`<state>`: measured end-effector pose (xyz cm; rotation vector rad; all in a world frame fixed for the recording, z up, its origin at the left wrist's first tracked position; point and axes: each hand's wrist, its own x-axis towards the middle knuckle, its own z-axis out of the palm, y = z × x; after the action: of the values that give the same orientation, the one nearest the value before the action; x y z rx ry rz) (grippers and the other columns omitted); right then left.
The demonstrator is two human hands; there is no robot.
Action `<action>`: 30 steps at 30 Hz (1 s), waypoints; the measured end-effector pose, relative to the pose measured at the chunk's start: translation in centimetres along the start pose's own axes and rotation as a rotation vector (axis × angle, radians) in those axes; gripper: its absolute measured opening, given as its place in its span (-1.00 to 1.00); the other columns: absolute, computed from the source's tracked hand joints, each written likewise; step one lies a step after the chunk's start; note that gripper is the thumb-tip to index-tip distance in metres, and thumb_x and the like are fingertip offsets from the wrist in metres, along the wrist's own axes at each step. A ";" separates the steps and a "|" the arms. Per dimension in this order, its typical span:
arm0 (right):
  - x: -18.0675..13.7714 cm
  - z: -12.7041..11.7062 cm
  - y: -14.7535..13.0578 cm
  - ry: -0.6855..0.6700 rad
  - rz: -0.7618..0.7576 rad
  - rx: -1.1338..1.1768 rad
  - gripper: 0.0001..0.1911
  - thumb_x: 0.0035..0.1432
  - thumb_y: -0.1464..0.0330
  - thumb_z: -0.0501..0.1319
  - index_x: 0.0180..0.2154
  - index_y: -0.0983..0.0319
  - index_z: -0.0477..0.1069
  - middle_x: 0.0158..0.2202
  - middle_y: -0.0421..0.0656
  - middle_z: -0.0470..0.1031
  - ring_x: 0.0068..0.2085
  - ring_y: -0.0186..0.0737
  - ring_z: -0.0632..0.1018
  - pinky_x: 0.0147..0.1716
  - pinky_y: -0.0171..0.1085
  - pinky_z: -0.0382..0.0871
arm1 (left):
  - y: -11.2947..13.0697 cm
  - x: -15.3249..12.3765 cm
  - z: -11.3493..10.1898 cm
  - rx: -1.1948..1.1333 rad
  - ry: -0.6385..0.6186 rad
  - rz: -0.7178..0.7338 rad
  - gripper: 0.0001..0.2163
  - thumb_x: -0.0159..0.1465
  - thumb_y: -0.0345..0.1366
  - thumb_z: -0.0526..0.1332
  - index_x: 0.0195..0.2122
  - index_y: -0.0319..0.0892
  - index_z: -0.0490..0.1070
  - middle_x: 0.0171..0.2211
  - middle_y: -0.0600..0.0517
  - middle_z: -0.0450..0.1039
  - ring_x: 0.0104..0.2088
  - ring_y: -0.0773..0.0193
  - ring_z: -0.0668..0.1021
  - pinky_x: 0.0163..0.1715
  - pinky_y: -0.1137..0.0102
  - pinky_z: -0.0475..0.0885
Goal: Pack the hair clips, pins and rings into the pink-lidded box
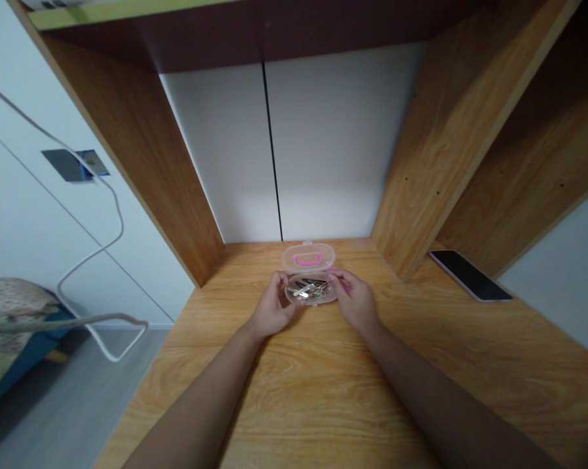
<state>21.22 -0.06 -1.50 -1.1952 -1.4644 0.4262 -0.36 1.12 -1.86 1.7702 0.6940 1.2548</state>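
A small clear plastic box (311, 302) lies on the desk with its lid (294, 250) flipped up behind it; the lid has a pink carrying handle (307, 261). Inside are several small metal and black items (305, 288), clip-like in shape but too small to name surely. My left hand (271, 309) grips the box's left end, fingers at the rim and thumb along the front. At the right end is my right hand (357, 303), its fingers closed around a small pink object (346, 286), mostly hidden, beside the rim.
The box stands on a wooden desk (303, 391), near the white back panel (323, 150). Wooden uprights (142, 156) and a shelf overhead frame the space. A phone (469, 275) lies at the right. To the left, a white cable (120, 215) hangs from a wall socket.
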 end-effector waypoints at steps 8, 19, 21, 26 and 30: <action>-0.1 -0.2 -1.4 -0.018 -0.012 0.033 -0.75 0.29 0.16 0.17 -0.29 0.18 0.47 -0.35 -0.17 0.59 -0.31 -0.15 0.59 -0.28 -0.25 0.47 | -0.7 -0.1 -0.6 0.167 -0.057 -0.022 -0.19 0.11 -0.31 0.44 0.26 -0.10 -0.08 0.16 -0.18 0.28 0.15 0.07 0.45 0.20 0.14 0.37; -0.4 -0.8 -2.4 -0.047 -0.213 -0.030 -0.81 0.32 0.25 0.14 -0.27 0.13 0.49 -0.21 -0.10 0.59 -0.09 -0.07 0.58 -0.03 -0.13 0.42 | -0.5 0.5 -1.9 0.588 -0.077 0.157 -0.35 0.16 -0.35 0.40 0.27 -0.09 0.22 0.16 -0.14 0.35 0.17 0.02 0.42 0.22 0.05 0.35; -0.4 -0.9 -2.6 -0.064 -0.273 -0.024 -0.82 0.32 0.27 0.14 -0.31 0.13 0.48 -0.23 -0.10 0.58 -0.08 -0.06 0.58 -0.01 -0.11 0.42 | -0.2 0.5 -1.9 0.600 -0.078 0.173 -0.37 0.18 -0.36 0.37 0.27 -0.08 0.23 0.14 -0.14 0.35 0.17 0.01 0.41 0.22 0.04 0.35; -0.4 -0.9 -2.6 -0.035 -0.257 -0.018 -0.82 0.31 0.28 0.14 -0.33 0.14 0.47 -0.24 -0.09 0.57 -0.11 -0.07 0.58 -0.06 -0.11 0.44 | 0.0 0.4 -1.5 0.539 -0.079 0.189 -0.31 0.10 -0.49 0.34 0.28 -0.09 0.21 0.15 -0.15 0.29 0.18 0.02 0.39 0.25 0.05 0.33; -0.4 -0.9 -2.7 -0.015 -0.253 0.003 -0.82 0.31 0.31 0.12 -0.30 0.14 0.48 -0.21 -0.08 0.56 -0.09 -0.07 0.58 -0.05 -0.12 0.45 | 0.3 0.3 -1.3 0.482 -0.090 0.193 -0.26 0.08 -0.54 0.29 0.31 -0.10 0.17 0.16 -0.15 0.24 0.19 0.03 0.38 0.27 0.08 0.32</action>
<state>20.84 -1.79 0.72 -0.9900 -1.6033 0.2647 -1.46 1.63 -1.22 2.3185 0.8391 1.1889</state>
